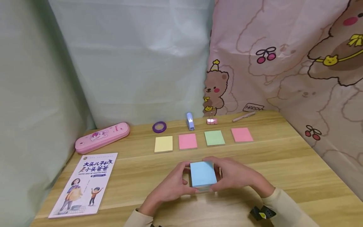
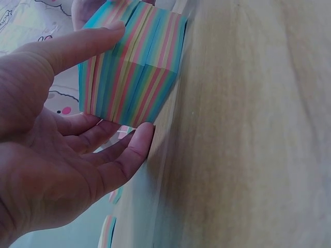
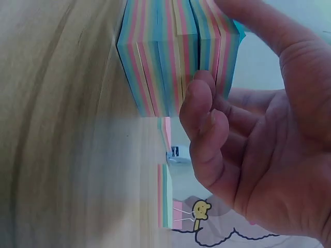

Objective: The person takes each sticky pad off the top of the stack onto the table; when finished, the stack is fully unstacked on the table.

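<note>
Two forearms (image 1: 148,205) in cream fabric sleeves (image 1: 290,209) are slanting inward from below. The left hand (image 1: 173,183), bare and palm inward, is gripping between its outstretched thumb (image 2: 77,46) and bent fingers (image 2: 135,150); the bare right hand (image 1: 233,174), facing it, is gripping too, its smaller fingers (image 3: 208,147) curling toward the palm (image 3: 279,165).

Soft light leaves faint glare on the pale backdrop (image 1: 139,63), while both wrist views look dimmer.
</note>
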A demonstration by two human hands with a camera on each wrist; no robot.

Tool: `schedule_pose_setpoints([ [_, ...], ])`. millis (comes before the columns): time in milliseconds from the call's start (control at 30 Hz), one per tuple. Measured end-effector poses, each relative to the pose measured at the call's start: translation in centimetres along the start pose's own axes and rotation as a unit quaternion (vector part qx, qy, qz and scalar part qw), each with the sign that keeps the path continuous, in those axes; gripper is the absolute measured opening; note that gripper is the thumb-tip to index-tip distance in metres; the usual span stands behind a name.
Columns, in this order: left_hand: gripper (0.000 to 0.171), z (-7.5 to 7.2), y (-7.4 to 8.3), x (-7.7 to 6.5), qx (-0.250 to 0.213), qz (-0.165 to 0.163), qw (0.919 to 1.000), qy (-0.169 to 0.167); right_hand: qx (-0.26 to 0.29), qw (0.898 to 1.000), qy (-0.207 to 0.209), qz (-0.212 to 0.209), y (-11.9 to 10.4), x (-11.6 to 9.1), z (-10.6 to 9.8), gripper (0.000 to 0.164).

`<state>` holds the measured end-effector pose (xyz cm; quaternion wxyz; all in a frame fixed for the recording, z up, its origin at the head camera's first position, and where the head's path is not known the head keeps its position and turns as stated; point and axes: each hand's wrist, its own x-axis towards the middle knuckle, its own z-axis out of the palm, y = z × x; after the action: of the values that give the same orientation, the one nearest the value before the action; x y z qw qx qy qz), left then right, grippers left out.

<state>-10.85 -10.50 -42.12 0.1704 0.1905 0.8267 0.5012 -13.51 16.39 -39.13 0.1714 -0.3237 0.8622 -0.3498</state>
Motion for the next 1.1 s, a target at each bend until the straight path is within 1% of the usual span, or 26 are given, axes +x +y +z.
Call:
schedule_pose_setpoints([
  [133, 0.090, 0.0, 0.0, 0.0, 0.005, 0.000, 1.0000, 0.000, -0.021, 1.000, 0.010, 0.017, -0.2, 0.1, 0.3, 0.081],
  [333, 0.090, -0.1, -0.1, 0.1, 0.006, -0.005, 1.0000, 0.002, -0.029, 0.999, 0.013, 0.028, -0.2, 0.2, 0.4, 0.080],
  [600, 0.089, 0.0, -0.2, 0.1, 0.007, 0.000, 1.0000, 0.003, -0.026, 0.999, 0.018, 0.021, 0.2, 0.2, 0.5, 0.078],
  [767, 0.089, 0.0, -0.2, 0.0, 0.007, 0.000, 1.0000, 0.004, -0.012, 1.000, 0.023, 0.006, 0.3, 0.1, 0.3, 0.078],
  [933, 0.087, 0.0, -0.1, 0.0, 0.007, 0.001, 1.0000, 0.006, 0.018, 0.999, 0.032, -0.003, 0.5, -0.3, -0.7, 0.080],
  [1100, 0.084, 0.1, -0.1, -0.1, 0.012, 0.003, 0.9999, 0.006, 0.048, 0.997, 0.058, 0.006, 1.6, -1.3, -3.0, 0.082],
])
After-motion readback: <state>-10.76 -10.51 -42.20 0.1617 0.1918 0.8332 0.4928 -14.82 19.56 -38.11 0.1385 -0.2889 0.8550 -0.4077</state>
